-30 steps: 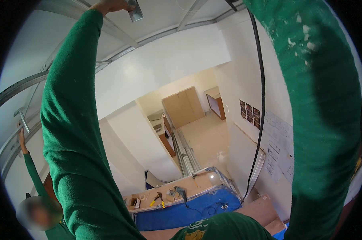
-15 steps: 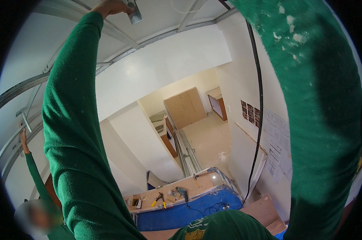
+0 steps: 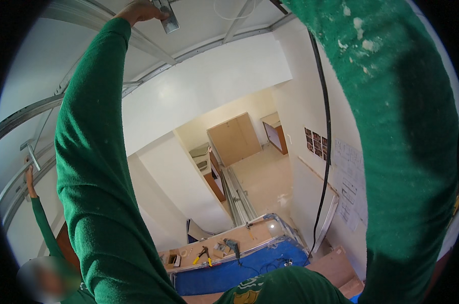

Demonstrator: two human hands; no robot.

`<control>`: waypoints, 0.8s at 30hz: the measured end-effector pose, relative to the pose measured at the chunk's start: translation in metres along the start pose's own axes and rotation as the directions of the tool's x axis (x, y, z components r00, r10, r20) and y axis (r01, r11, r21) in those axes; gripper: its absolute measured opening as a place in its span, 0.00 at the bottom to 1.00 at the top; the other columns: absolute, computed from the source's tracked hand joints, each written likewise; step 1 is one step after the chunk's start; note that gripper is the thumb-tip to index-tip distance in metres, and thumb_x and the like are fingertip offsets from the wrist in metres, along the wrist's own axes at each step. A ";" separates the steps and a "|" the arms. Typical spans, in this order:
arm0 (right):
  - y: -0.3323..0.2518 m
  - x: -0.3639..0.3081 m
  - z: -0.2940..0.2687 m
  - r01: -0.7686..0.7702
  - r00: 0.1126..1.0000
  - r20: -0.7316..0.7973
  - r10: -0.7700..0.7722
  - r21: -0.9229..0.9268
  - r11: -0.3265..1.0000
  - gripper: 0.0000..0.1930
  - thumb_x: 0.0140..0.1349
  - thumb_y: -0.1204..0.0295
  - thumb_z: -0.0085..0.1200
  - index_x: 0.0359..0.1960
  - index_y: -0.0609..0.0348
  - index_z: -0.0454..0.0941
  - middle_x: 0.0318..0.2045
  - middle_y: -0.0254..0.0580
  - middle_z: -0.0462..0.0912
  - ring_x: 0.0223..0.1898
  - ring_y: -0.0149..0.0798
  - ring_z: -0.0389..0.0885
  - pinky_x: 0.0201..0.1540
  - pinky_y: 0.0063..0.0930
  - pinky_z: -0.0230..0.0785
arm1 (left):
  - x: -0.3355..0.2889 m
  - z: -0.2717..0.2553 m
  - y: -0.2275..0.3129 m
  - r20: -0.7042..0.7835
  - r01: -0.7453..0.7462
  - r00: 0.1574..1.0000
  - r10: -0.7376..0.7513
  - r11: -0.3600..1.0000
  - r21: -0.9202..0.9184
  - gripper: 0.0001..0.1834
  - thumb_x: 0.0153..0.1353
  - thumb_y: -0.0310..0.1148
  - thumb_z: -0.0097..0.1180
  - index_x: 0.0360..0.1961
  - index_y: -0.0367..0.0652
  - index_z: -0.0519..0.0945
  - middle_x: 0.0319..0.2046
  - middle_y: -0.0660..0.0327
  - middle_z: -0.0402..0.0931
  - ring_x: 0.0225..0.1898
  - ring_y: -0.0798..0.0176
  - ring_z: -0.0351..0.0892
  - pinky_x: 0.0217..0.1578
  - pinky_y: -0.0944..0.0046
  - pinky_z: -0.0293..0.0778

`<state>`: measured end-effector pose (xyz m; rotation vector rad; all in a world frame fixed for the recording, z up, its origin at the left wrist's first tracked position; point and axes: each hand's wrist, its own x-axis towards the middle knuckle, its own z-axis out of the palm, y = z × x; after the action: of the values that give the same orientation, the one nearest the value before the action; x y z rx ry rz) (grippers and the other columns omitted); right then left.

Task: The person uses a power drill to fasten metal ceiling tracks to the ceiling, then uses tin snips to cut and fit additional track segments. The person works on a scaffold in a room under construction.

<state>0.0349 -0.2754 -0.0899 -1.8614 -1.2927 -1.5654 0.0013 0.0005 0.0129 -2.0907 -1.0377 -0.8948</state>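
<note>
Though the right sleeve [image 3: 407,152] drifted inward a bit, the left hand [image 3: 140,10] still pinches the strip [image 3: 171,24], so grip looks steady, right hand's out of frame, can't tell.

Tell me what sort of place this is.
Most likely a room under renovation: exposed metal ceiling framing runs overhead, a power drill lies among hand tools, and long metal strips are stacked beyond.
</note>
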 end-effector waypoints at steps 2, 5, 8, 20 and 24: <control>-0.004 -0.006 0.001 -0.052 0.999 -0.010 0.052 0.030 0.998 0.13 0.59 0.67 0.62 0.41 0.62 0.89 0.38 0.51 0.89 0.38 0.45 0.87 0.43 0.39 0.79 | 0.000 0.005 -0.008 -0.082 -0.121 0.989 0.120 0.993 -0.007 0.39 0.40 0.62 0.79 0.45 0.42 0.87 0.37 0.56 0.85 0.39 0.57 0.82 0.43 0.54 0.77; -0.005 -0.021 -0.003 -0.035 0.998 -0.048 0.038 0.060 0.998 0.13 0.59 0.68 0.62 0.41 0.62 0.89 0.39 0.54 0.89 0.40 0.47 0.88 0.44 0.38 0.79 | 0.008 0.006 -0.015 -0.093 -0.144 0.985 0.144 0.990 0.003 0.38 0.41 0.60 0.80 0.45 0.42 0.87 0.35 0.56 0.85 0.38 0.57 0.82 0.43 0.54 0.77; 0.005 -0.015 -0.003 0.055 0.996 -0.072 -0.052 0.039 0.998 0.14 0.58 0.68 0.63 0.41 0.62 0.89 0.40 0.55 0.89 0.41 0.47 0.89 0.45 0.38 0.79 | 0.012 0.011 -0.016 -0.130 -0.192 0.974 0.184 0.980 -0.050 0.37 0.43 0.57 0.80 0.48 0.42 0.86 0.39 0.54 0.85 0.42 0.54 0.82 0.47 0.55 0.75; 0.011 -0.021 0.000 0.041 0.997 -0.071 -0.032 0.138 0.990 0.14 0.57 0.68 0.64 0.40 0.63 0.89 0.38 0.53 0.89 0.36 0.45 0.89 0.40 0.35 0.80 | 0.026 0.023 -0.024 -0.189 -0.282 0.950 0.250 0.945 -0.168 0.34 0.48 0.49 0.80 0.53 0.41 0.86 0.47 0.52 0.85 0.51 0.50 0.82 0.55 0.55 0.73; 0.002 -0.029 0.000 -0.088 0.991 -0.085 0.105 0.182 0.979 0.14 0.56 0.69 0.64 0.41 0.64 0.89 0.37 0.54 0.89 0.36 0.44 0.90 0.40 0.35 0.81 | 0.030 0.027 -0.023 -0.168 -0.275 0.955 0.245 0.941 -0.195 0.33 0.48 0.49 0.80 0.52 0.41 0.86 0.46 0.53 0.85 0.49 0.52 0.82 0.53 0.55 0.73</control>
<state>0.0376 -0.2881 -0.1157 -1.6939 -1.2383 -1.4203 0.0037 0.0445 0.0264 -2.2401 -0.5926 -1.0395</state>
